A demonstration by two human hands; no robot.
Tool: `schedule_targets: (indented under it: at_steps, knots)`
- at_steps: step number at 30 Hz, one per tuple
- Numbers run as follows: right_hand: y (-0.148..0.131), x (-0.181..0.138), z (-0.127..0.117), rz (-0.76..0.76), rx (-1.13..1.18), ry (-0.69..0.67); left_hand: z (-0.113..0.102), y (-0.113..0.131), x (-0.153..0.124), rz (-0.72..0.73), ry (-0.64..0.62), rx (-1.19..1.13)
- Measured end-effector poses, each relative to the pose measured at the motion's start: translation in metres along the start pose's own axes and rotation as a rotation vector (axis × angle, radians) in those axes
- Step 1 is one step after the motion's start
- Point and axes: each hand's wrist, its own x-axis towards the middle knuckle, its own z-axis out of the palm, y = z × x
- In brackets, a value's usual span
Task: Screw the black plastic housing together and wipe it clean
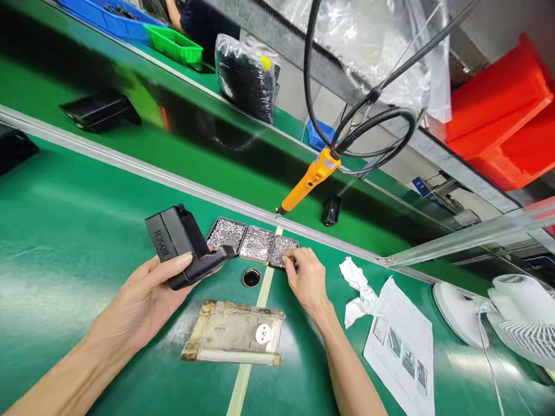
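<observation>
My left hand [154, 297] is closed around a black plastic device housing [180, 242] marked BOSCH, held tilted above the green bench. Over the rightmost of three small trays, my right hand [307, 276] has its thumb and fingers pinched together. That tray [281, 248] holds many tiny metal parts; whatever is between the fingertips is too small to make out. Beside it are a middle tray [256, 244] and a left tray [227, 234], both full of small metal pieces. An orange electric screwdriver [310, 180] hangs tip-down beyond the trays.
A taped pad [234, 335] with a white disc lies in front, below a round black-rimmed hole [251, 278]. To the right are a crumpled white cloth [361, 294], an instruction sheet [401, 346] and a white fan [520, 318]. Black units [102, 110] sit on the green conveyor.
</observation>
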Motion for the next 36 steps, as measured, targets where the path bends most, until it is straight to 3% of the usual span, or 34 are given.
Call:
schedule_targets:
  at_steps: [3,6,11,17,21,29,36]
  knots:
    - [-0.041,-0.036,-0.020,-0.029,0.101,-0.092,-0.001,-0.001,0.001,-0.002,0.023,-0.013]
    - [-0.062,-0.067,-0.032,-0.126,0.152,-0.185,-0.001,-0.001,0.000,-0.024,0.037,-0.028]
    - [-0.058,-0.091,-0.038,-0.337,-0.102,-0.295,0.001,0.000,-0.004,-0.059,0.053,-0.015]
    - [-0.054,-0.082,-0.050,-0.541,-0.280,-0.404,0.001,0.000,0.000,-0.013,0.049,-0.022]
    - [-0.052,-0.081,-0.048,-0.548,-0.252,-0.395,0.002,0.000,0.002,0.020,0.023,-0.009]
    - [-0.038,-0.094,-0.035,-0.373,-0.022,-0.264,0.002,0.000,0.001,0.011,0.036,-0.014]
    - [-0.039,-0.096,-0.036,-0.387,-0.007,-0.251,0.003,0.002,-0.001,0.019,0.045,-0.007]
